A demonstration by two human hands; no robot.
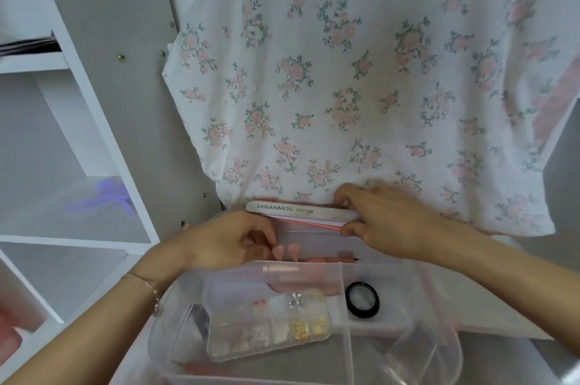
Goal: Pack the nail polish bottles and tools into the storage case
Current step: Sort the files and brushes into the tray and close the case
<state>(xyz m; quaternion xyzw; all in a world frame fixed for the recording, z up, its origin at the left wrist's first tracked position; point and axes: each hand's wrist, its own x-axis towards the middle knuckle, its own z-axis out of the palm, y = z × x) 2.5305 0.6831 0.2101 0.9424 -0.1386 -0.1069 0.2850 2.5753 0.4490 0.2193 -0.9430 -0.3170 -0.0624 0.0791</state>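
A clear plastic storage case (345, 350) with dividers stands in front of me. In it lie a clear box of nail charms (270, 325) and a small round black-rimmed jar (362, 299). My right hand (386, 221) grips a stack of nail files (301, 212) by its right end, the top one white and printed SANANMOG 100/180, held level over the case's far edge. My left hand (229, 243) sits at the stack's left end, fingers curled over pink-tipped tools (285, 251) in the far compartment. No nail polish bottles show.
A white cloth with pink flowers (345, 71) covers the surface and hangs behind the case. White shelving (78, 165) with grey panels stands at the left. A thin dark-tipped tool (353, 259) lies in the far compartment.
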